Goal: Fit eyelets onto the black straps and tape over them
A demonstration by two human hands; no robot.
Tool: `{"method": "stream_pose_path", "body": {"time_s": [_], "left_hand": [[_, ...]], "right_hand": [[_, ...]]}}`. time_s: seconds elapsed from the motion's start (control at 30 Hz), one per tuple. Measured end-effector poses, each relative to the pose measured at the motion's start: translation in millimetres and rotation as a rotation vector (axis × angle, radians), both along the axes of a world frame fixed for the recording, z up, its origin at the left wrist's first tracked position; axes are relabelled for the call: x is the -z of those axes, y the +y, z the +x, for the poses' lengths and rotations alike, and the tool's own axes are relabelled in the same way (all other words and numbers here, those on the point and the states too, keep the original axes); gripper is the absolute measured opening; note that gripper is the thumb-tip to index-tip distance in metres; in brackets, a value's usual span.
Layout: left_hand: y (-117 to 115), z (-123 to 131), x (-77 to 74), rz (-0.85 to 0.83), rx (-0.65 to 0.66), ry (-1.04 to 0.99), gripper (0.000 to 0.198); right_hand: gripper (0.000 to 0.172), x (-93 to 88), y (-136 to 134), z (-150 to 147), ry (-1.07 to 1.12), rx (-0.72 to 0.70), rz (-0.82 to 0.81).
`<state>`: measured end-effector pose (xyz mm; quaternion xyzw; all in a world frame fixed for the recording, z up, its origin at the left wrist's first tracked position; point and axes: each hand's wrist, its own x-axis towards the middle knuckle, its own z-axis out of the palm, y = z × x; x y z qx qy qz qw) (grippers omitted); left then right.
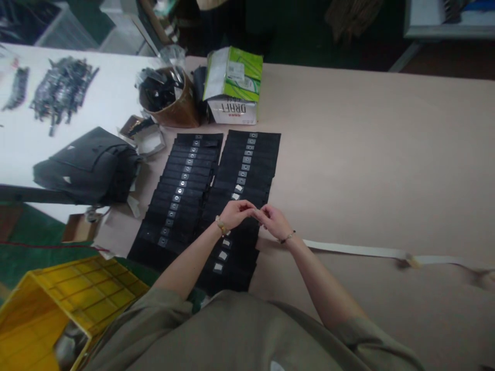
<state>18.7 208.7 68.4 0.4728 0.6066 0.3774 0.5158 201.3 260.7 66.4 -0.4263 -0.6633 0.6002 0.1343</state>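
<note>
Olive shirt (232,335) and two bare forearms fill the foreground, with a yellow crate (58,304) off the near left corner of the surface (367,170). Moving right, a left row (181,190) and a right row (247,165) of overlapped black pieces run from the near edge toward the far edge. The right row carries small white patches (222,255) at its near end.

Over that right row the left hand (235,214) and right hand (275,221) meet, wrists low, fingertips pinched closed and touching each other. What they pinch is too small to make out. A white strip (359,251) trails from under the right hand toward the right edge.

I judge this to be a patch being worked free between the fingertips. Setting one down would call for fine, steady placement on the next bare stud up the row.
</note>
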Motion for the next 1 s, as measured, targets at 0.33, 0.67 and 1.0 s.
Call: {"method": "stream_pose_path", "body": {"time_s": [0.33,0.67,1.0], "left_hand": [[0.5,2.4,-49.6,0.187,0.278,0.829,0.026],[12.2,13.1,-27.2,0.258,0.323,1.036,0.019],[71.9,-27.6,47.6,-0.142,-0.693,0.504,0.015]], "right_hand": [[0.033,-12.9,12.8,-5.7,-0.220,-0.199,0.344],[0.026,22.7,33.1,-21.5,-0.155,-0.012,0.001],[0.033,50.3,17.1,16.4,-0.154,0.173,0.107]]}}
